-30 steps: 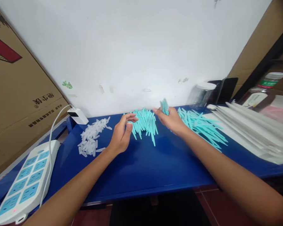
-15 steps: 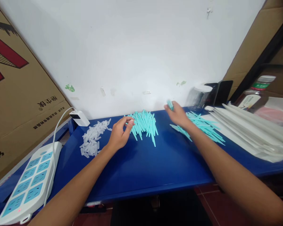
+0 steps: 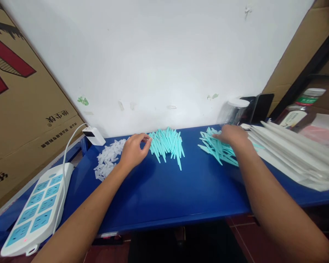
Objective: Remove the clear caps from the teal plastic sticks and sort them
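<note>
My left hand (image 3: 134, 150) is at the left edge of the middle pile of turquoise tapered sticks (image 3: 166, 144). Its thumb and fingertips are pinched together; anything between them is too small to make out. Left of and partly behind this hand lies a pile of small translucent pale caps (image 3: 108, 157). My right hand (image 3: 233, 136) is over the right pile of turquoise sticks (image 3: 215, 148), its thumb pointing left onto them. The back of the hand hides most of its fingers, so its grip does not show.
The blue table (image 3: 167, 197) meets a white wall. On the left are a power strip (image 3: 38, 212), a white plugged-in device (image 3: 94, 136) and a cardboard box (image 3: 24, 109). Stacked white bags (image 3: 296, 157), a clear lidded jar (image 3: 235, 111) and a bottle (image 3: 296, 113) stand right.
My right hand has moved right, from the space between the turquoise piles onto the right pile. The turquoise piece it held no longer shows. My left hand has shifted slightly left.
</note>
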